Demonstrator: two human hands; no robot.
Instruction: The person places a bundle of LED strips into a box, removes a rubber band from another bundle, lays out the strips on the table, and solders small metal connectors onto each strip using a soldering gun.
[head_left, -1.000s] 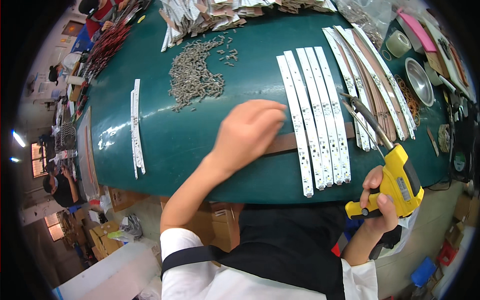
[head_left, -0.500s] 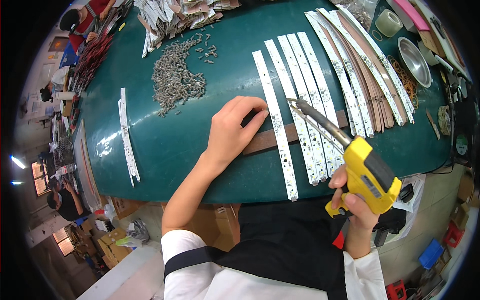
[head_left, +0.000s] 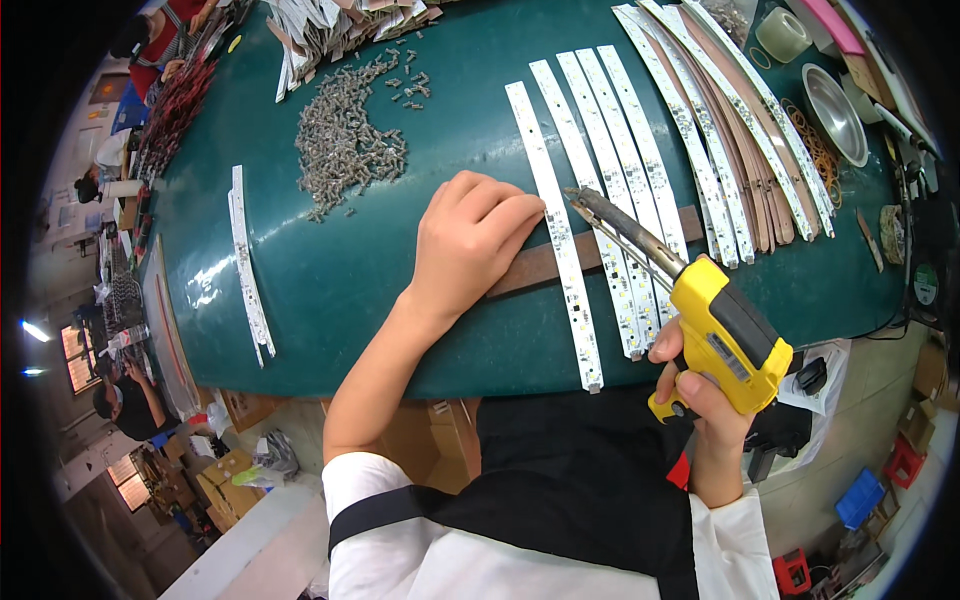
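Note:
My right hand [head_left: 708,405] grips a yellow and black soldering gun [head_left: 722,325]. Its dark tip points up and left, close to the right edge of the leftmost white LED circuit strip [head_left: 568,268]. On the other side of that strip, my left hand [head_left: 468,240] is closed, thumb and index finger pinched together at the strip's edge. Whatever lies between those fingertips is too small to make out. Several more LED strips [head_left: 622,180] lie side by side to the right. A brown bar [head_left: 530,274] runs crosswise beneath the strips.
Small metal parts [head_left: 345,140] are heaped left of centre, with stacked strips [head_left: 340,25] behind. Two or so strips [head_left: 245,265] lie far left. At right are a strip pile [head_left: 745,150], a metal bowl [head_left: 834,115], a tape roll [head_left: 783,38] and rubber bands [head_left: 815,150]. People [head_left: 165,45] work at far left.
My left fingertips have closed together and come right up to the leftmost strip. The soldering gun has shifted slightly left and up, its tip nearer that strip. The whole view has shifted a little.

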